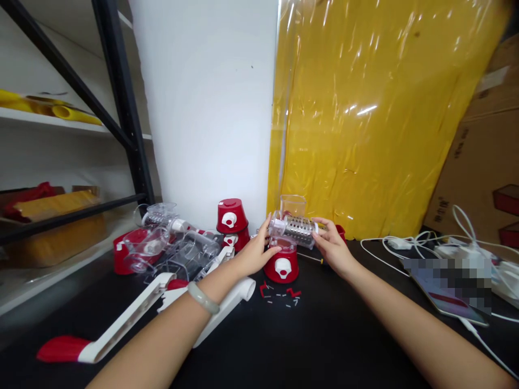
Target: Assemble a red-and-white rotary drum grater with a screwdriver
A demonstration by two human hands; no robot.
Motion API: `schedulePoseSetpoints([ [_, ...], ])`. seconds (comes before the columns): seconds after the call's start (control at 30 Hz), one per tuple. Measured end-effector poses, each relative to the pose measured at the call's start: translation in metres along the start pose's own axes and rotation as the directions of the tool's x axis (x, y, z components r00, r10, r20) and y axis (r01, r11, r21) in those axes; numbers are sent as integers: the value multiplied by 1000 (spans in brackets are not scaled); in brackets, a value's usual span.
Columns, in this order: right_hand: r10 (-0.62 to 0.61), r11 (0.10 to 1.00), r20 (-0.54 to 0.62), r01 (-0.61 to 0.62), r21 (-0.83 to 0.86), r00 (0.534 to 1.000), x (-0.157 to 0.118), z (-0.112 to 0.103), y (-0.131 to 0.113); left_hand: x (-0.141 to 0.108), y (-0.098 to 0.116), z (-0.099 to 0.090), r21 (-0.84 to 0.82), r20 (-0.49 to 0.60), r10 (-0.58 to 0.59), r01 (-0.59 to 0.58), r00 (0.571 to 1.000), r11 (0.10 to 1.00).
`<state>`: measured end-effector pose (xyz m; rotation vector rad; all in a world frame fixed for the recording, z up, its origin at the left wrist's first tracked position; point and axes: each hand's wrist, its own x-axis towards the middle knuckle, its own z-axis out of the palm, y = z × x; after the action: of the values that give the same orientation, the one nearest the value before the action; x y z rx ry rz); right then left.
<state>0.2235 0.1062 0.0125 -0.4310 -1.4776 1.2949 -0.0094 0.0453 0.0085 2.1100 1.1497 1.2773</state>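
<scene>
Grater drum: lies roughly level in the clear housing, directly over the red base on the black table.

Left hand: at the housing's left end, thumb spread from the fingers; cannot tell whether they clamp. Right hand: thumb and fingers pinched on the drum's white right end.

Step in hand, as judged: fitting the drum in the housing. Next move seems to call for steadying the housing on the left while the right lines up the drum along its length, without tilting it.

Hard to make out: left fingertips go behind the housing; its clear walls blur against the yellow sheet; drum seating and housing-to-base contact uncertain. The left forearm partly covers a white handle. Small red pieces before the base are too small to identify.
</scene>
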Motion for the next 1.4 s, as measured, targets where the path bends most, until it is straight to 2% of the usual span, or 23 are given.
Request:
schedulePoseSetpoints([
  [0.1, -21, 1000, 22, 21, -20, 1000, -2, 1, 2, 0, -6, 2, -16, 4, 14, -14, 1000, 1000],
  [0.33, 26, 999, 11, -26, 28, 1000, -6, 10, 4, -2, -12, 5, -67, -37, 10, -12, 999, 998],
  [0.5, -33, 993, 38, 37, -112, 999, -5, 8, 1, -2, -15, 5, -180, -41, -37, 29, 999, 983],
  [0.67, -123, 962, -82, 98, -256, 989, -1, 6, -5, -2, -17, 6, -160, -29, -42, 37, 999, 986],
  [0.77, -98, 973, -127, 68, -220, 987, -1, 7, -6, -2, -16, 5, -109, -45, -32, 27, 998, 994],
  [0.93, 1, 992, -77, -11, -127, 997, -2, 10, -8, -3, -10, 6, -98, -52, -33, 28, 998, 995],
  [1.13, 17, 996, -54, -21, -84, 998, -2, 8, -8, -4, 0, 6, -166, -51, -70, 61, 996, 984],
  [1.27, 39, 998, -46, -41, -45, 998, 1, 2, -13, 4, 11, -10, -34, -80, -104, 102, 991, 994],
  [1.4, 66, 997, -10, -67, -46, 998, 6, -6, -19, 11, 42, -46, 197, -147, -205, 232, 968, 953],
])
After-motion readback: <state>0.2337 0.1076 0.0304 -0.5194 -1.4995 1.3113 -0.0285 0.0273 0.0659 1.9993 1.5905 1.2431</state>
